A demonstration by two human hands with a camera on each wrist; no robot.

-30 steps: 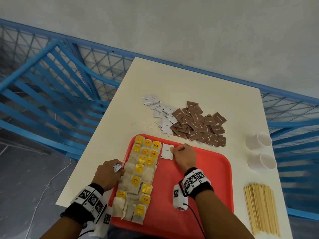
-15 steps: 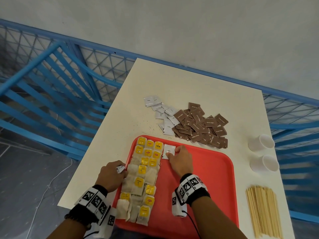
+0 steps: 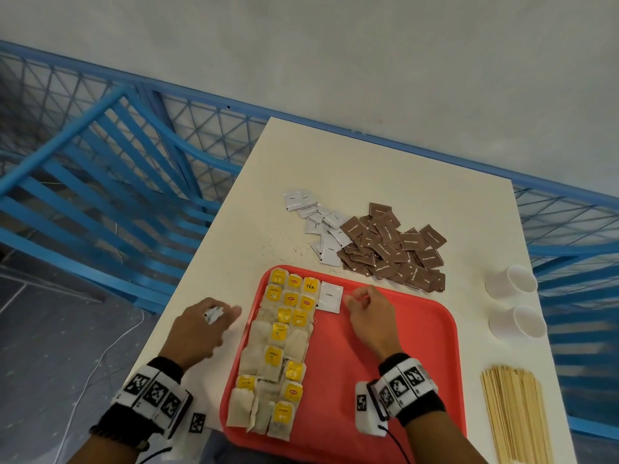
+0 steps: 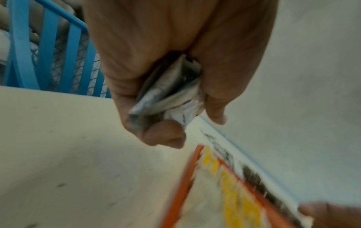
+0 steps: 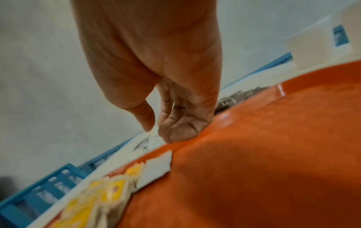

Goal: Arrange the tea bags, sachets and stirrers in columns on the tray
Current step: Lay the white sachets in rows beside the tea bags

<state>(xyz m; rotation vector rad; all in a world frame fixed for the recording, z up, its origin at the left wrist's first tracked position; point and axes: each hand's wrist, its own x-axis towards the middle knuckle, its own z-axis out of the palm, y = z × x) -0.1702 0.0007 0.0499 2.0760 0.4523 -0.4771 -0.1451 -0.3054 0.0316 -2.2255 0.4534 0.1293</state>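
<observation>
A red tray (image 3: 395, 380) lies at the table's near edge, with tea bags (image 3: 278, 343) in columns along its left side. One white coffee sachet (image 3: 330, 297) lies flat at the tray's far edge, right of the tea bags. My right hand (image 3: 363, 304) hovers just right of that sachet, fingers loosely curled and holding nothing; the right wrist view shows the right hand (image 5: 162, 126) above the sachet (image 5: 155, 168). My left hand (image 3: 214, 318) stays over the table left of the tray, gripping a small bunch of white sachets (image 4: 168, 98).
White sachets (image 3: 316, 222) and brown sugar sachets (image 3: 392, 249) lie heaped on the table beyond the tray. Two white paper cups (image 3: 512, 301) stand at the right. Wooden stirrers (image 3: 516, 413) lie at the near right. Blue railing (image 3: 134, 182) borders the table.
My right hand set the white sachet flat beside the tea bags, let it go and drew back to the right. My left hand shifted slightly left of the tray, still holding sachets.
</observation>
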